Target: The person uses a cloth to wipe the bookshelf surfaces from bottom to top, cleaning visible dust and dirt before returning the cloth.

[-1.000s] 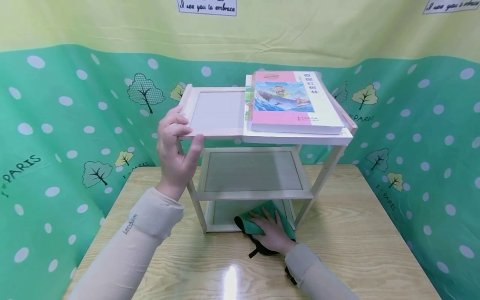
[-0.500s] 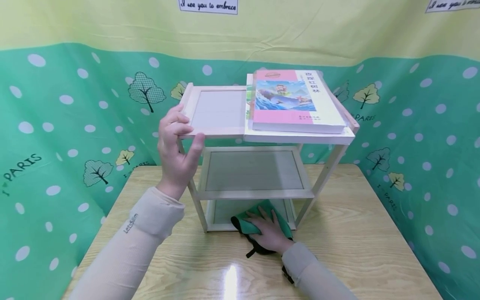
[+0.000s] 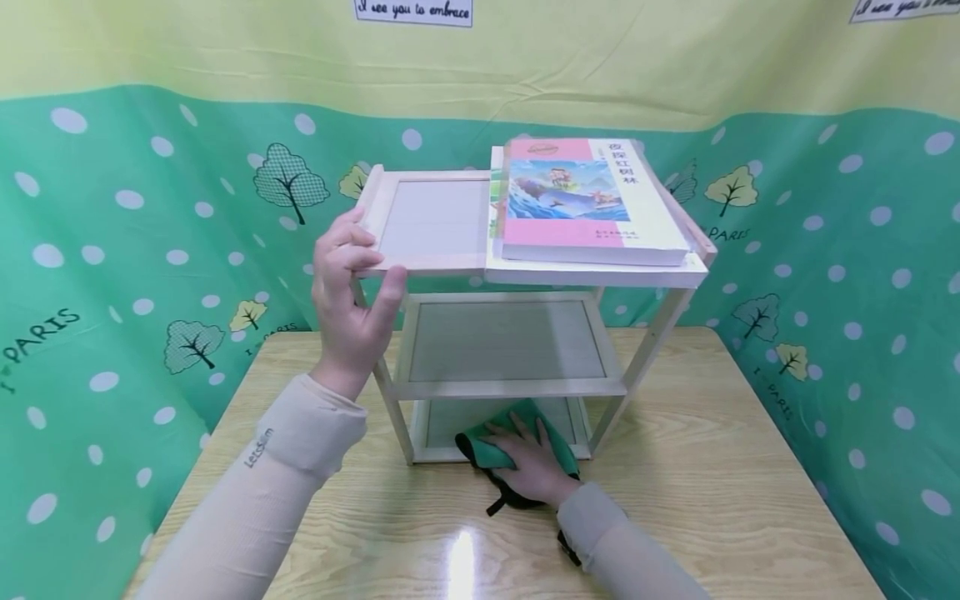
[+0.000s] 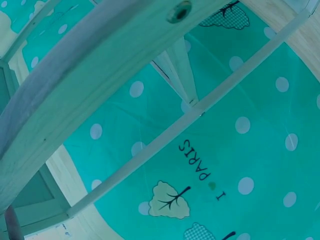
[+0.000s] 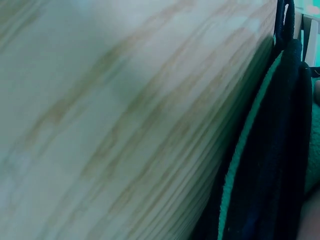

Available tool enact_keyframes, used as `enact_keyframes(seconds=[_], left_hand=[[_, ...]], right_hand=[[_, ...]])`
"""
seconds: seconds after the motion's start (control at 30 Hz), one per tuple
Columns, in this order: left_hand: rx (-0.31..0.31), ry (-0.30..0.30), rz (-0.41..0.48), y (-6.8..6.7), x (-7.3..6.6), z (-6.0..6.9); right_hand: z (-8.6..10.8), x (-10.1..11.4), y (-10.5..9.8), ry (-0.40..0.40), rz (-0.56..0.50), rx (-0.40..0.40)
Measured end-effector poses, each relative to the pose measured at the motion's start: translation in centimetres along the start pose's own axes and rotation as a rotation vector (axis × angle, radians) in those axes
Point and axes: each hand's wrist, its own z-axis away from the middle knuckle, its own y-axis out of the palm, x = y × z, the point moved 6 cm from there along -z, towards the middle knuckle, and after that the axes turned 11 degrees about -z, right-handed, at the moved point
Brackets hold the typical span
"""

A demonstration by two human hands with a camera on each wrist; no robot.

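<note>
A pale wooden three-tier shelf (image 3: 510,388) stands on the table. My left hand (image 3: 348,308) grips the front left corner of its top tier, fingers over the side rail and thumb at the front edge. In the left wrist view a wooden rail (image 4: 75,75) crosses close to the camera. Down at the bottom tier (image 3: 442,429), my right hand (image 3: 528,465) lies flat with spread fingers on a green cloth (image 3: 487,452) with a black edging and loop. That cloth overhangs the tier's front edge; its dark folds (image 5: 270,165) show in the right wrist view.
Stacked books (image 3: 585,200) lie on the right half of the top tier. The middle tier (image 3: 510,342) sits above my right hand. Behind the wood-grain table (image 3: 720,467) hangs a green and yellow curtain (image 3: 150,250).
My right hand has slid a little to the left along the bottom tier, and the green cloth has moved with it. My left hand keeps its hold on the shelf corner.
</note>
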Motion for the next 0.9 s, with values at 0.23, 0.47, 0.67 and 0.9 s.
enact_keyframes(seconds=[0.23, 0.47, 0.67, 0.9], left_hand=[[0.004, -0.006, -0.008, -0.1, 0.0, 0.1], [-0.015, 0.0, 0.009, -0.1, 0.0, 0.0], [-0.015, 0.002, 0.011, -0.1, 0.0, 0.0], [-0.013, 0.001, 0.008, -0.1, 0.0, 0.0]], right_hand=[[-0.3, 0.3, 0.4, 0.019, 0.013, 0.024], [-0.5, 0.3, 0.6, 0.026, 0.027, 0.023], [-0.6, 0.5, 0.7, 0.026, 0.023, 0.022], [-0.9, 0.9, 1.2, 0.008, 0.02, 0.028]])
